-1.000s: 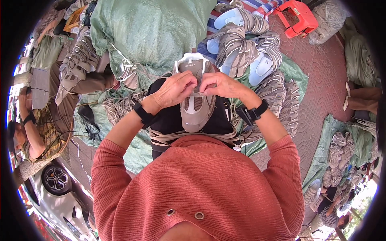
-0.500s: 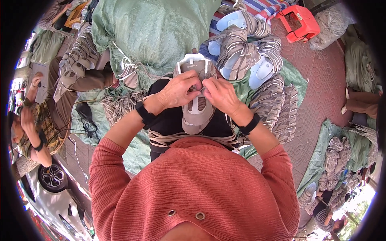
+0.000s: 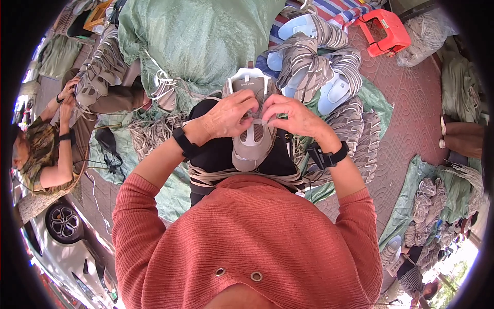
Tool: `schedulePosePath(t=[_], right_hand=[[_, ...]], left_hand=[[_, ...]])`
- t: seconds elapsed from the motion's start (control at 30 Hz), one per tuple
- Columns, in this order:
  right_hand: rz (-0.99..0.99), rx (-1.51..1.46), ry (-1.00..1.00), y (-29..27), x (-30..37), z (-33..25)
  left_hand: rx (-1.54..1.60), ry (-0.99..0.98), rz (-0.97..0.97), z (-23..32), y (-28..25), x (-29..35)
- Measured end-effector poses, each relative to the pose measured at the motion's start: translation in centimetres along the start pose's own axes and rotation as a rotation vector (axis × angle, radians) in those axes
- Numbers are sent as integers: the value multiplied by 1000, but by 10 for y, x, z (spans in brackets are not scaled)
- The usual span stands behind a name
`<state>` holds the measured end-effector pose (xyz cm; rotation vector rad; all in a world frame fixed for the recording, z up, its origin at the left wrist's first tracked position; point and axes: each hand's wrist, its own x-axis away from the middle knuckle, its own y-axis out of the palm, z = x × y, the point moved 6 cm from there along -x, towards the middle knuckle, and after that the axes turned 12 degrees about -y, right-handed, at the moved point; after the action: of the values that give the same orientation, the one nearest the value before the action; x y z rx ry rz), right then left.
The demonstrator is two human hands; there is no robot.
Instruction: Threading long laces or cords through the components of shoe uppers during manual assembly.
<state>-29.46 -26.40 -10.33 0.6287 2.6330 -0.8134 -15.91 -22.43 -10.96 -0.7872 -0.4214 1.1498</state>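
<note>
A grey-brown shoe upper [image 3: 248, 154] with pale trim lies across my lap, its toe toward me and its tongue and collar away. My left hand [image 3: 230, 114] is on the left side of the lacing area, thumb and fingers pinched. On the other side, my right hand [image 3: 292, 116] has thumb and forefinger together in a pinch. Between my fingertips runs a thin pale lace [image 3: 258, 121], mostly hidden by the fingers. Several tan laces [image 3: 236, 181] lie across my thighs below the toe.
A big green sack [image 3: 195, 41] stands ahead. Bundled shoe uppers [image 3: 303, 67] lie right of it, with a red plastic stool [image 3: 383, 32] beyond. At left, a co-worker's hands [image 3: 67, 92] are at another stack of uppers [image 3: 100, 77]. A car wheel [image 3: 64, 222] shows at lower left.
My right hand has moved slightly right, and its fingers have opened out from a tighter curl. My left hand has barely moved. The co-worker's hands have come to the stack of uppers.
</note>
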Motion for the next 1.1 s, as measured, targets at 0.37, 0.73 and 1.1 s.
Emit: schedulePosePath(t=[0.37, 0.73, 1.1], right_hand=[[503, 750, 99, 34, 34, 6], [232, 576, -61, -5, 8, -17], [67, 418, 86, 8, 6, 21]], left_hand=[[-362, 146, -75, 3, -12, -7], [-43, -193, -172, -31, 0, -39], [208, -532, -300, -75, -56, -54]])
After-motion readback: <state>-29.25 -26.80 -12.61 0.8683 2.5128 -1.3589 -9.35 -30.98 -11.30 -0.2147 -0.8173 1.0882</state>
